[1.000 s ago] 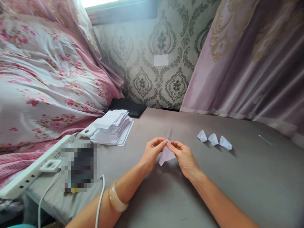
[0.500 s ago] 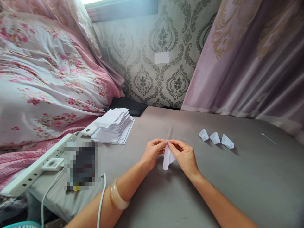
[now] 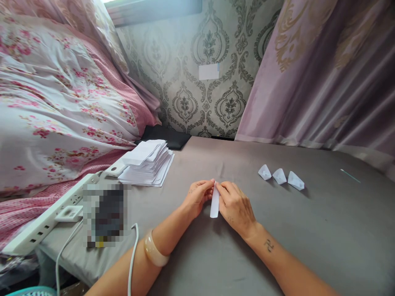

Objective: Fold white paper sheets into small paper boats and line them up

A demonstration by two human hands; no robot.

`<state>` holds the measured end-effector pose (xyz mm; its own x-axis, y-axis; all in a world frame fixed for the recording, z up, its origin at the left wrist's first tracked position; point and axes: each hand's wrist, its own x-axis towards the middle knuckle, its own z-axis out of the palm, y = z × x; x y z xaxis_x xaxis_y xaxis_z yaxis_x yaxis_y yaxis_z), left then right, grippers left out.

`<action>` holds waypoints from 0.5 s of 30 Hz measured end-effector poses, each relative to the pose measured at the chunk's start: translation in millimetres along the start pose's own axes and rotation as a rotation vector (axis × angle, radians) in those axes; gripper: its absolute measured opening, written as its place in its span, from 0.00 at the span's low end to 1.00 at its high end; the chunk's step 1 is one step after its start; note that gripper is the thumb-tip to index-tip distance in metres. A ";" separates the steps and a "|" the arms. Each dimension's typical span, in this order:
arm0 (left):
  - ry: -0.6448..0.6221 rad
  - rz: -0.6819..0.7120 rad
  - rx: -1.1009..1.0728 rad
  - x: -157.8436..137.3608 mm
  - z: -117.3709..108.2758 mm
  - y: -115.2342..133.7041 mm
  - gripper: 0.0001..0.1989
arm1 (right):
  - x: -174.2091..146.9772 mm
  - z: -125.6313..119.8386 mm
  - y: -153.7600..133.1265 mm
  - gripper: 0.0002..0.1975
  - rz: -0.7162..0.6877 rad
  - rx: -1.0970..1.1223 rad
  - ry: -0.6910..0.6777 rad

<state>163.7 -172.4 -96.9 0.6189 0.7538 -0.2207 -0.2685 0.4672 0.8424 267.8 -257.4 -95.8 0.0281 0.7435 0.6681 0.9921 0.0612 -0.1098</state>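
Between my hands is a folded sheet of white paper [image 3: 214, 205], its narrow flat strip hanging down toward me. My left hand [image 3: 200, 197] pinches its upper end between thumb and fingers. On the other side, my right hand [image 3: 236, 203] is closed on the same paper, its back turned up and its fingertips at the upper right edge. Part of the paper is hidden behind the right fingers. To the right on the grey cloth stand three small folded paper pieces [image 3: 279, 176], shaped like little boats.
A stack of white paper [image 3: 148, 164] lies at the left, with a black flat item [image 3: 168, 137] behind it. A white power strip [image 3: 52, 218] runs along the left edge. A white cable [image 3: 133, 255] crosses my left forearm. A thin stick [image 3: 350, 175] lies far right.
My right hand has rolled over so its back faces up. The paper flap that stuck out to the right no longer shows; only the narrow strip is visible.
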 end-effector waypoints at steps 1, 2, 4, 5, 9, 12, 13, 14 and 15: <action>-0.002 -0.011 -0.003 0.6 -0.3 0.3 0.15 | -0.2 -0.3 -0.6 0.13 -0.014 -0.016 -0.009; 0.002 -0.022 -0.004 1.2 -0.7 0.8 0.16 | -0.3 -0.3 -0.8 0.13 -0.013 -0.005 -0.014; 0.021 -0.038 -0.010 2.1 -1.2 2.0 0.17 | 0.2 0.3 0.2 0.14 0.045 0.109 -0.018; 0.025 -0.044 -0.015 2.4 -1.4 2.6 0.17 | 0.9 0.8 1.5 0.16 0.098 0.210 -0.019; -0.004 -0.049 -0.009 2.1 -1.5 3.5 0.15 | 7.2 2.1 8.3 0.14 0.469 0.746 -0.055; -0.007 0.008 0.072 0.9 -0.4 1.1 0.14 | 12.1 1.3 9.3 0.11 0.823 1.062 -0.116; -0.002 0.047 0.115 0.4 0.4 0.1 0.14 | 12.9 1.0 8.5 0.13 0.906 1.134 -0.126; 0.007 0.089 0.159 -0.1 1.2 -0.7 0.14 | 13.3 0.8 7.5 0.15 0.962 1.194 -0.130; 0.014 0.127 0.199 -0.6 2.1 -1.4 0.14 | 13.2 0.8 6.4 0.17 0.995 1.244 -0.136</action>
<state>165.2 -174.5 -97.0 0.5785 0.8079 -0.1123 -0.1923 0.2689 0.9438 274.4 -246.7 -88.3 0.4952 0.8639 -0.0921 -0.1279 -0.0323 -0.9913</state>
